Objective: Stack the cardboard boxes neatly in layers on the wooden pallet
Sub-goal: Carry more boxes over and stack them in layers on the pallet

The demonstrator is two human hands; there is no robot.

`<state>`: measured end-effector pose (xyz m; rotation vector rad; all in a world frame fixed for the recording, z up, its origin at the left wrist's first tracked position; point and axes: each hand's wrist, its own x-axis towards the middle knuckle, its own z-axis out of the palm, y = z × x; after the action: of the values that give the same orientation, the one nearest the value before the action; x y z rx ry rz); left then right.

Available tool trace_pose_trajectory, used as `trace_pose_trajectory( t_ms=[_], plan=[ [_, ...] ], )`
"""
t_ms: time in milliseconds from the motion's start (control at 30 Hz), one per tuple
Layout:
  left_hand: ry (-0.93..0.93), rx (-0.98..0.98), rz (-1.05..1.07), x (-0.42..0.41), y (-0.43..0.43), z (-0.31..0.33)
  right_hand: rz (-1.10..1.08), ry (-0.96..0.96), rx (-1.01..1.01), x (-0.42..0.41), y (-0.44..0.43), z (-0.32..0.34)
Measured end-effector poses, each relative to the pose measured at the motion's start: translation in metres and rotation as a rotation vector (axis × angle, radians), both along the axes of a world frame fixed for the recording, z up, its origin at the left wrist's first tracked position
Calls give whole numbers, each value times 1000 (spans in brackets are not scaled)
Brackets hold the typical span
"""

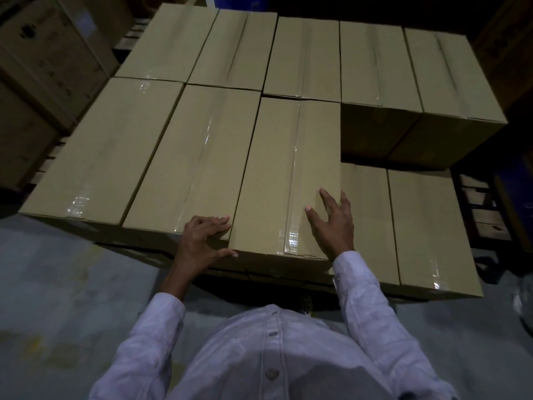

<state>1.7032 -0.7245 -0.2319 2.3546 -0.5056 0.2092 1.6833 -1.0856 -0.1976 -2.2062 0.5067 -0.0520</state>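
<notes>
The right hand (331,226) lay flat on the top box (285,174), its fingers (326,196) spread apart near the box's right edge. The left hand (202,241) rested at that box's near left corner, fingers (217,223) loosely together on the neighbouring box (196,157). Lower boxes (427,226) sat right of the right fingers, the wooden pallet (476,209) beyond.

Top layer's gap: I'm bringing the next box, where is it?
Head view, near right: the gap lies right of the box by the right hand, over two lower boxes.
</notes>
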Motion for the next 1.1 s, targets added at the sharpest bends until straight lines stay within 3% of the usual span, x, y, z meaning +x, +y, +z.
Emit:
trace_pose_trajectory(
  t_ms=[1100],
  plan=[
    [29, -60, 87, -1, -3, -2, 3, -5, -13, 18, -3, -4]
  ],
)
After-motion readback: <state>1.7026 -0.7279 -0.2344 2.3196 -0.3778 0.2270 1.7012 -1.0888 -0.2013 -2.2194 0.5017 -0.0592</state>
